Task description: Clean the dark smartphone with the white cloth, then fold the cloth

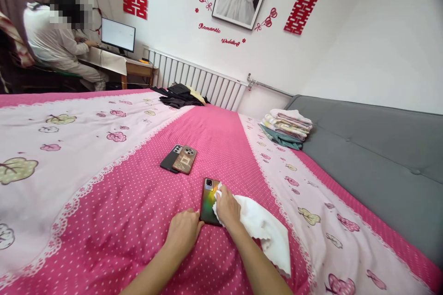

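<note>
A smartphone (208,203) with a shiny green-and-gold back lies face down on the pink polka-dot bedspread (138,203). My left hand (184,228) is closed, with its fingertips at the phone's lower left edge. Bunched in my right hand (228,205) is a white cloth (266,223), pressed against the right side of the phone's back. The rest of the cloth trails over the bed to the right. Farther back, a brown phone (186,161) with a label partly overlaps a black phone (169,161); both lie camera side up.
Folded clothes (287,126) are stacked beside the grey headboard (363,156). Dark garments (182,95) lie at the bed's far edge, in front of a white radiator (197,76). A person (58,37) sits at a desk with a monitor (118,34) at the far left.
</note>
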The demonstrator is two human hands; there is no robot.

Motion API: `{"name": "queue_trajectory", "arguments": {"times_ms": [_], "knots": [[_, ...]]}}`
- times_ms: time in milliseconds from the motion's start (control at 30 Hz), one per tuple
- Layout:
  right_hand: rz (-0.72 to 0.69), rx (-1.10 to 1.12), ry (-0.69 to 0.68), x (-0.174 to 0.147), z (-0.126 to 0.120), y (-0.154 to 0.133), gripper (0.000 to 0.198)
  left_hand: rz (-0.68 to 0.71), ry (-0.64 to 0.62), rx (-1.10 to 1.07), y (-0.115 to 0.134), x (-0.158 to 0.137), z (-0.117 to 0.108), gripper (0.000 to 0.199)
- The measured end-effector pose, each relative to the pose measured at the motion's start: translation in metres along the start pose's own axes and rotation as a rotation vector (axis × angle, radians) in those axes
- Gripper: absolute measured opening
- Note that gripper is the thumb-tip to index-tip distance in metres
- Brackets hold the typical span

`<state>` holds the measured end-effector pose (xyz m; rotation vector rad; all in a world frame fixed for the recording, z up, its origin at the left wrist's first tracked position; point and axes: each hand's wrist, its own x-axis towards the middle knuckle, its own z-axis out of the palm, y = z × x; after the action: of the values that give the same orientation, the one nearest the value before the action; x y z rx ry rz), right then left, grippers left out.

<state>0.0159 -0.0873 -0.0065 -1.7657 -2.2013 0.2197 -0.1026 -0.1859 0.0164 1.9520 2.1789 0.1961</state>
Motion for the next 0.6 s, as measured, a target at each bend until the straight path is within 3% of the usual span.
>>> {"name": "queue_trajectory", "arguments": {"times_ms": [600], "knots": [[-0.003,-0.022,-0.029,0.076,0.021,0.012,0.030,-0.043,-0.055,0.004,0.005,0.006,0.002,0.024]]}}
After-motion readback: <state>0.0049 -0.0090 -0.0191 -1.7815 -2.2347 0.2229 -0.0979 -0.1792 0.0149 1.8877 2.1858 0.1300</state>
